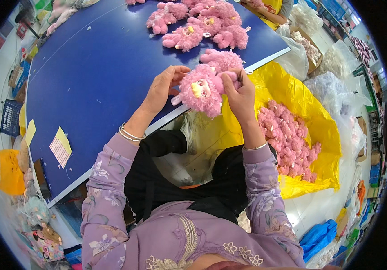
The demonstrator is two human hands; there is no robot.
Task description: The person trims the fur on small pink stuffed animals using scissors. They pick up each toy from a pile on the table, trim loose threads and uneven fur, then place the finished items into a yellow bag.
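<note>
1. The right hand (240, 95) is gripping a pink plush toy (201, 90) by its body, the thumb pressing on the front, at the upper centre of the frame.
2. The left hand (163, 87) is curving beside the toy's head; its fingertips are partly hidden, so I cannot tell whether it is gripping.
3. More pink plush toys (189, 36) are lying on the blue table (90, 94), top centre.
4. A yellow bag (330, 135), right of centre, is holding pink plush pieces (285, 139).
</note>
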